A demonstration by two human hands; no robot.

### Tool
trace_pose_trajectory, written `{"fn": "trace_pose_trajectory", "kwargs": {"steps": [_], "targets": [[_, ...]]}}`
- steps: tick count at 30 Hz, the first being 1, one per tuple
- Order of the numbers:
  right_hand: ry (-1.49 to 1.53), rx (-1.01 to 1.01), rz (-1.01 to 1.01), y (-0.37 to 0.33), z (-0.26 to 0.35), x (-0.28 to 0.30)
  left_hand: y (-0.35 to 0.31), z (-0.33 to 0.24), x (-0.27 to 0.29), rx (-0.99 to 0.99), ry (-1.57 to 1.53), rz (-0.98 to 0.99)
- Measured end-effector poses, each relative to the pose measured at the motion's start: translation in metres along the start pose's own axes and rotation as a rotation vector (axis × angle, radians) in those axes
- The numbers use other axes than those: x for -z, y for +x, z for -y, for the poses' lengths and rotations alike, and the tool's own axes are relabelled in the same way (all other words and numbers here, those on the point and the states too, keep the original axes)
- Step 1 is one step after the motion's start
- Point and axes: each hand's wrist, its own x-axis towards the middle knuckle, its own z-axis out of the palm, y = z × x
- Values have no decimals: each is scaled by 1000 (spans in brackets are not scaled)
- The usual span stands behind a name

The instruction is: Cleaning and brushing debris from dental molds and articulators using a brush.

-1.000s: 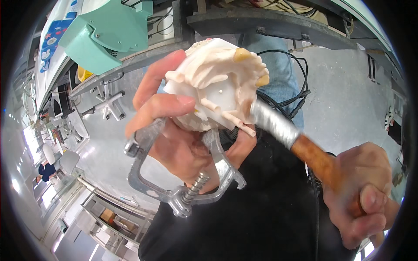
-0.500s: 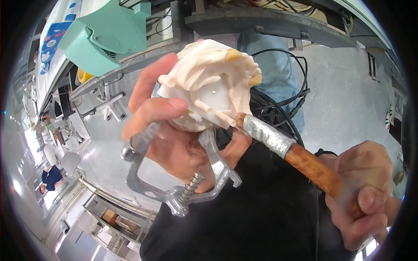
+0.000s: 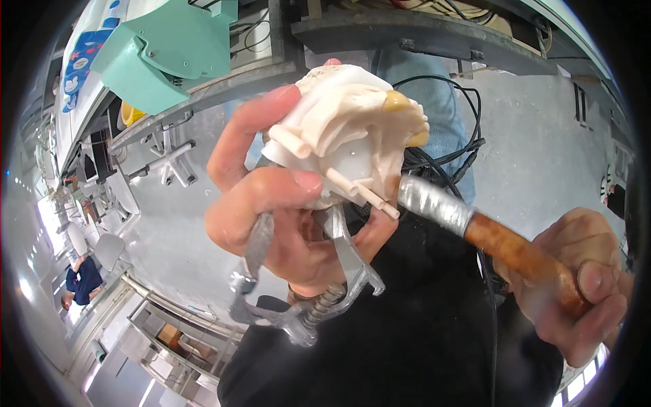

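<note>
Head view, from biggest to least: a grey metal worktop (image 3: 169,224) fills the background, with a pale green machine housing (image 3: 169,54) at its far edge and black cables (image 3: 441,136) trailing off beside a person's blue-trousered leg (image 3: 434,102). Held up close in front of it, the left hand (image 3: 285,217) has its grip closed around a cream-white moulded plastic piece with thin pegs (image 3: 346,136), which sits in a silver metal clamp with a threaded screw (image 3: 305,298). The right hand (image 3: 583,292) has its grip wrapped tight on a brown wooden-handled tool with a silver-taped shaft (image 3: 488,237), its tip touching the piece's underside. Steady work likely calls for a firm left hand and light tool pressure.
</note>
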Motion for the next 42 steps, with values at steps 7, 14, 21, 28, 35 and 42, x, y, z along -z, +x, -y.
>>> {"fn": "trace_pose_trajectory", "kwargs": {"steps": [7, 14, 21, 28, 35, 42], "targets": [[205, -57, 347, 16, -1, 30, 2, -8, 3, 100, 56, 4], [1376, -2013, 319, 42, 33, 53, 1, -10, -15, 245, -165, -293], [1524, -2342, 17, 50, 40, 45, 0, -7, -1, 322, -206, -167], [1273, -2535, 4, 64, 48, 46, -8, 4, 5, 329, -417, -83], [1642, -2321, 202, 52, 34, 51, -10, 10, -12, 182, -619, -287], [1699, -2201, 316, 50, 28, 49, -7, 11, -22, 131, -510, -369]]}}
